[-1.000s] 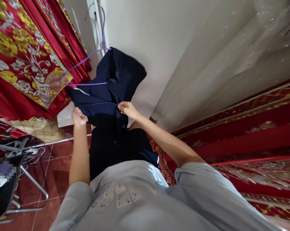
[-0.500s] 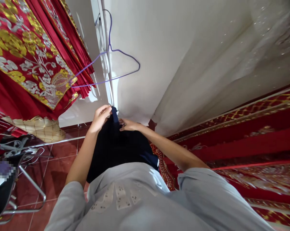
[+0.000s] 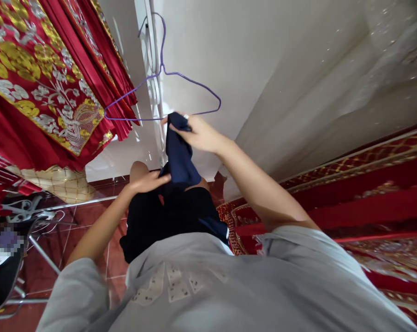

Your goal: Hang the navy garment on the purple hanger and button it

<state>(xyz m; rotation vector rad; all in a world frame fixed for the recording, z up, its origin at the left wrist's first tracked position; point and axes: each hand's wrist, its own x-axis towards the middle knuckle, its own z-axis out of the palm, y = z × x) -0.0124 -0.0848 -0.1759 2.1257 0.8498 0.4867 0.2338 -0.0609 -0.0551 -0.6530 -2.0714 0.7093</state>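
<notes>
A folded navy cloth garment (image 3: 180, 161) hangs down in front of my dark shorts; its exact kind does not show. Its top end is pinched in my right hand (image 3: 199, 133), right at the bottom bar of a purple wire hanger (image 3: 162, 68). Some of the right fingertips are behind the cloth. Lower down, my left hand (image 3: 148, 182) has the garment's left edge between its thumb and fingers, which the fabric partly hides. The hanger is hooked high on a white upright fitting (image 3: 153, 92) by the wall.
Red embroidered cloth (image 3: 49, 83) hangs at the left, overlapping the hanger's left corner. A metal-legged chair (image 3: 44, 253) stands lower left on red floor tiles (image 3: 91, 230). At the right are sheer white fabric (image 3: 315, 92) and red-gold cloth (image 3: 367, 193).
The navy garment has come up from my lap to the hanger's bottom bar, raised by my right hand. My left hand has shifted slightly lower. The hanger has turned to face me more.
</notes>
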